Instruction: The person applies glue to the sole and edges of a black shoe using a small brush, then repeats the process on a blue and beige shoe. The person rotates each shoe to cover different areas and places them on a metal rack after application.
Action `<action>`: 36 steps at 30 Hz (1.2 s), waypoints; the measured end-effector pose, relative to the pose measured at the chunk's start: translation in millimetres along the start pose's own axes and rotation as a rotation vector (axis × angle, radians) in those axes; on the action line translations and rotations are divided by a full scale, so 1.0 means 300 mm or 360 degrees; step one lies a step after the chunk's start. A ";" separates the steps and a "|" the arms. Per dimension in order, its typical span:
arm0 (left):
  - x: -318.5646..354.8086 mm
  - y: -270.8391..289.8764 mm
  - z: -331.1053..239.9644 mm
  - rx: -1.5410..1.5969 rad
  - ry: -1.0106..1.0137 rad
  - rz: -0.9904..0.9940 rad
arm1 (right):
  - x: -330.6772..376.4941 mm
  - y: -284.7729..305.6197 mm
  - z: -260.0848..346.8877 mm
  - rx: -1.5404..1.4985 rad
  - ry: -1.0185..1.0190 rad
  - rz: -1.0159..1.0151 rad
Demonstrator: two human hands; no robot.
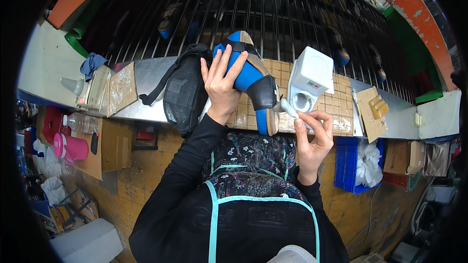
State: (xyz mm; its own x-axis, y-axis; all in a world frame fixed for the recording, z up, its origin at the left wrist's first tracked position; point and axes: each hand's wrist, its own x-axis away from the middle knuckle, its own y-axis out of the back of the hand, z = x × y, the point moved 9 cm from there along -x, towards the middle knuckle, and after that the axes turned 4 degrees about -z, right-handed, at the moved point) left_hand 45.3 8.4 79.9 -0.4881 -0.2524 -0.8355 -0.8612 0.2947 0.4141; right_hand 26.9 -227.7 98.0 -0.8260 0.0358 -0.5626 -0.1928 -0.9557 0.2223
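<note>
A sandal with black straps (263, 93) and a tan sole sits on a blue shoe last (249, 72), tilted over the bench. My left hand (222, 90) grips it, fingers spread along the last and the upper strap. Beside its heel end, my right hand (314, 141) pinches a small white stick-like tool (289, 109) between thumb and fingertips; its exact kind is unclear. The tool's far end is close to the sandal's heel strap. Just beyond stands a white plastic container (312, 70) with a round opening at its near side.
A black mesh bag (184, 92) lies left of the sandal. Taped cardboard (341, 104) covers part of the bench. Behind it run metal rollers or bars (214, 14) with more sandals among them. A blue crate (345, 165) with white bags stands below right.
</note>
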 end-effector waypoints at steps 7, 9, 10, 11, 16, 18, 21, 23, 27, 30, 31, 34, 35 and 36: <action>-0.013 -0.006 0.005 -0.0037 0.0011 0.0036 | 0.005 -0.018 -0.032 -0.0267 -0.0104 0.0088; -0.017 -0.011 0.004 -0.0033 0.0020 0.0064 | 0.008 -0.019 -0.040 -0.0309 -0.0139 0.0094; -0.019 -0.013 0.003 -0.0032 0.0027 0.0073 | 0.010 -0.018 -0.043 -0.0338 -0.0157 0.0088; -0.022 -0.016 0.004 0.0000 0.0053 0.0095 | 0.010 -0.018 -0.042 -0.0362 -0.0158 0.0088; -0.037 -0.027 -0.009 0.0128 0.0118 0.0212 | -0.016 -0.011 -0.017 -0.0393 -0.0041 0.0053; -0.042 -0.033 -0.019 0.0129 0.0145 0.0287 | -0.034 -0.005 -0.002 -0.0400 0.0026 0.0037; -0.049 -0.038 -0.040 0.0184 0.0156 0.0376 | -0.061 -0.003 0.013 -0.0439 0.0051 0.0042; -0.050 -0.044 -0.051 0.0255 0.0179 0.0434 | -0.084 -0.002 0.027 -0.0420 0.0097 0.0067; -0.055 -0.042 -0.066 0.0272 0.0174 0.0405 | -0.132 0.005 0.036 -0.0422 0.0121 0.0076; -0.061 -0.037 -0.070 0.0209 0.0122 0.0332 | -0.140 0.011 0.028 -0.0342 0.0082 0.0029; -0.059 -0.039 -0.066 0.0184 0.0126 0.0323 | -0.137 0.011 0.025 -0.0365 0.0058 0.0033; -0.059 -0.032 -0.066 0.0082 0.0046 0.0272 | -0.122 0.013 0.017 -0.0369 0.0020 0.0061; -0.059 -0.032 -0.064 0.0055 0.0032 0.0272 | -0.118 0.017 0.018 -0.0344 0.0026 0.0074; -0.059 -0.032 -0.062 0.0029 0.0017 0.0271 | -0.113 0.022 0.020 -0.0319 0.0040 0.0080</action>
State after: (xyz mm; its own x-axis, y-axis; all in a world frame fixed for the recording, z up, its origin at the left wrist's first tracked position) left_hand 59.6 -7.1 97.3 -0.6281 -0.2072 -0.7500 -0.7634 0.3506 0.5425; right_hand 50.5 -233.4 123.2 -0.8178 -0.0184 -0.5752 -0.0405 -0.9952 0.0894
